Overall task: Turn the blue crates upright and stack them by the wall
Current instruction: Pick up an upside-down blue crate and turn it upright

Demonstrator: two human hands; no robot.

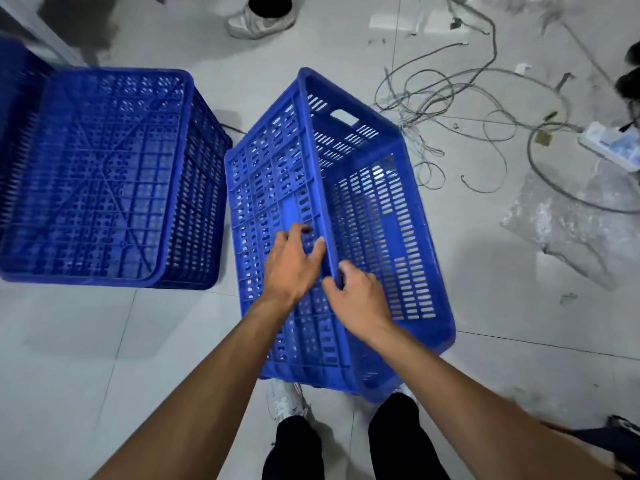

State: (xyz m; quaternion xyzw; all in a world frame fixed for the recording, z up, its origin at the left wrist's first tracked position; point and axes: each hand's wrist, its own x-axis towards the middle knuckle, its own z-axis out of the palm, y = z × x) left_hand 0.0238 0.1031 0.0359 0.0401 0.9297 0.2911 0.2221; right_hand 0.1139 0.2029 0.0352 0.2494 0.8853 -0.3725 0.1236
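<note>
A blue slatted crate (377,216) is tipped on the floor in front of me, with one long edge pointing up. Its perforated bottom faces left and a slotted side wall faces right. My left hand (289,268) rests on the bottom face, fingers curled on the grid and thumb against the raised edge. My right hand (356,299) pinches that same edge just beside it. A second blue crate (104,174) lies upside down to the left, its ribbed bottom facing up. Part of a third blue crate (15,109) shows at the far left edge.
Tangled grey cables (450,109) and a white power strip (611,143) lie on the tiled floor to the right, with clear plastic wrap (571,223) nearby. Another person's white shoe (259,22) is at the top. My own feet (287,403) stand below the tipped crate.
</note>
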